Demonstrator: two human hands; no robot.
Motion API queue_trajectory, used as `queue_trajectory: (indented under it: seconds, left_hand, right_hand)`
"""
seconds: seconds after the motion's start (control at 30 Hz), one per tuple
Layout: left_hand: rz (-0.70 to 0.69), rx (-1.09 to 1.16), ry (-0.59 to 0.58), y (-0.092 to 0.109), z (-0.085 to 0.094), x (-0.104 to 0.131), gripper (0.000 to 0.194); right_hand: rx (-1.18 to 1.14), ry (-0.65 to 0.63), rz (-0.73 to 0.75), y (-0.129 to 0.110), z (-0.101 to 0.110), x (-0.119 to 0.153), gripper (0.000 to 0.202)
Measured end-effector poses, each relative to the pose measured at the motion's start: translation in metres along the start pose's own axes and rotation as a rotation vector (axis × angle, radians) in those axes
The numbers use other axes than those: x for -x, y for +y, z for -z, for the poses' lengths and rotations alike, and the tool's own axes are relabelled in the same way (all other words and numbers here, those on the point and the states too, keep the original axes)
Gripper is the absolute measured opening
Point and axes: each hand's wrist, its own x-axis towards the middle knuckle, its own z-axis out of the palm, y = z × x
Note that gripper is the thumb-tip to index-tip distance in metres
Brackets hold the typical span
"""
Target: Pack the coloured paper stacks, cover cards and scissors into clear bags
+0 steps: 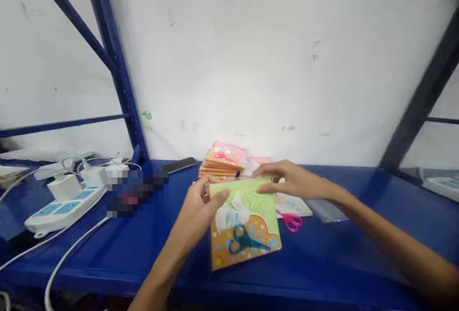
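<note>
A flat, clear-wrapped craft pack with a green and orange printed front is held up above the blue surface. Blue scissors show on its front, near the lower middle. My left hand grips the pack's upper left corner, thumb on the front and fingers behind. At the top right edge, my right hand pinches the pack between thumb and fingers. Behind it rises a stack of similar packs, the top one pink with pink scissors. Loose pink scissors lie to the right, partly over a printed sheet.
Clear plastic sleeves lie right of the printed sheet. A black phone rests near the wall. On the left are a white power strip with plugs and trailing cables, and a pixelated patch. Blue shelf posts frame the blue surface.
</note>
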Motion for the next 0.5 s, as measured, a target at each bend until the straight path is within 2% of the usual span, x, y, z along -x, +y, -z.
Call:
queue_trajectory:
  seconds: [0.13,0.23,0.37,0.5]
  left_hand:
    - [-0.037,-0.123,0.001,0.009,0.006,0.006,0.029]
    - [-0.089,-0.286,0.047,0.014,0.011,0.007,0.026]
    - [-0.171,-0.493,0.08,0.016,0.019,0.007,0.026]
    - [-0.208,-0.564,0.029,0.016,0.026,0.007,0.031]
  right_hand:
    - [-0.042,0.227,0.018,0.005,-0.016,0.013,0.032]
    - [-0.08,0.332,0.052,0.004,-0.021,0.02,0.023]
    - [-0.17,0.379,0.056,0.002,-0.023,0.022,0.015]
    - [-0.222,0.383,0.058,0.001,-0.024,0.022,0.004]
